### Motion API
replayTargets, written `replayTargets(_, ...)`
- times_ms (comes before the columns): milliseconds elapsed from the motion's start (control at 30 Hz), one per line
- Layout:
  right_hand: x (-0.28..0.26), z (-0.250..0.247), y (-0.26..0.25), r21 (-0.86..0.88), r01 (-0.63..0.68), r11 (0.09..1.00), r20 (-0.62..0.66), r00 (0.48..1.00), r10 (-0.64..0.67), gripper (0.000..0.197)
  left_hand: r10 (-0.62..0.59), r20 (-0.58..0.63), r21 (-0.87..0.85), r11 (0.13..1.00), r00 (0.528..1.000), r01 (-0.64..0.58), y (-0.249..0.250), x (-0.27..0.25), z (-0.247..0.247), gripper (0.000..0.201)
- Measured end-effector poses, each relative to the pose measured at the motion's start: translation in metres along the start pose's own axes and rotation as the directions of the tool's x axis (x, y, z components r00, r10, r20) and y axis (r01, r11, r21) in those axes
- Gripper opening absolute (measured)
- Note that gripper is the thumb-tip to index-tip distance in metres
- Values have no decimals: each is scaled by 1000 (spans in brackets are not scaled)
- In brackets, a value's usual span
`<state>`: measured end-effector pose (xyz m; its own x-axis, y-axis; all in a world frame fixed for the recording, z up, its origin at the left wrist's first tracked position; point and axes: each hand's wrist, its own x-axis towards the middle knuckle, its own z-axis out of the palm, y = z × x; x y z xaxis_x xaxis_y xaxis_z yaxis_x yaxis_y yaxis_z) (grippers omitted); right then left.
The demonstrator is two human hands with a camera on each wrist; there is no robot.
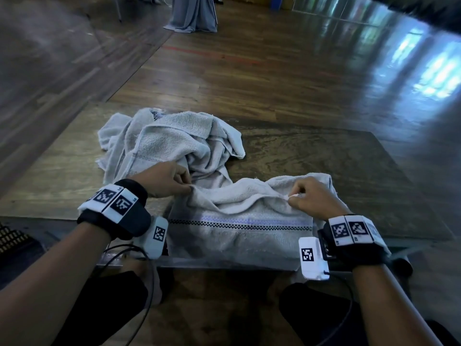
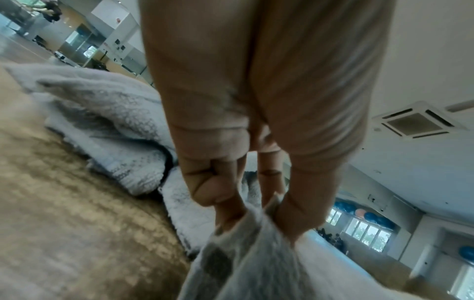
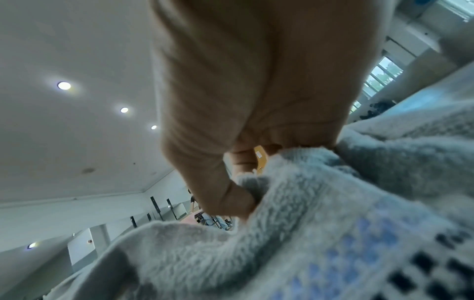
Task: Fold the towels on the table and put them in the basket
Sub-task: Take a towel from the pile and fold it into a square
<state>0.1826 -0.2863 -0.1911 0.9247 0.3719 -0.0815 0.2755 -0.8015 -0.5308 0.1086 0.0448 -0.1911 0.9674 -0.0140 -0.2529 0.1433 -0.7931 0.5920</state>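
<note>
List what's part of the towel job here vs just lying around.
Job: near towel, pinched by left hand and right hand; towel pile; table.
Lying about: grey cloth on the floor; dark grid object, possibly the basket.

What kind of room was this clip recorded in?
Probably a large hall or studio: a wide glossy wooden floor, a ceiling air-conditioning unit, and blue exercise balls by distant windows. The towel lies on a low table.
</note>
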Motion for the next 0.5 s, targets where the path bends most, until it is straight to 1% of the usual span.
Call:
replayTargets(100,0,-2,3,77,20,997,-107,994,-11,7,-10,55,78,997,998,6,-2,-1,4,15)
replayTargets(167,1,-3,6,163,31,986,-153,988,-6,8,-14,45,138,990,999,8,0,-2,6,18)
replayTargets(233,3,-1,8,234,20,972,-156,988,17,6,-6,-3,140,990,1000,6,2,-1,8,19)
replayTargets(333,7,5,15,248,-68,966,-93,991,94,3,27,-92,74,997,995,-20,9,-2,8,14)
replayTargets(400,11,7,19,259,-128,957,-65,987,150,6,73,-164,53,996,984,-65,16,-5,7,11)
replayTargets(433,12,7,20,288,-142,947,-72,983,170,6,114,-210,25,994,971,-111,20,-8,5,9)
replayTargets(467,14,6,22,319,-148,936,-89,979,185,4,174,-264,-15,983,949,-185,24,-12,4,12)
replayTargets(500,15,4,23,354,-142,925,-113,975,193,2,242,-321,-54,960,916,-273,28,-16,3,18)
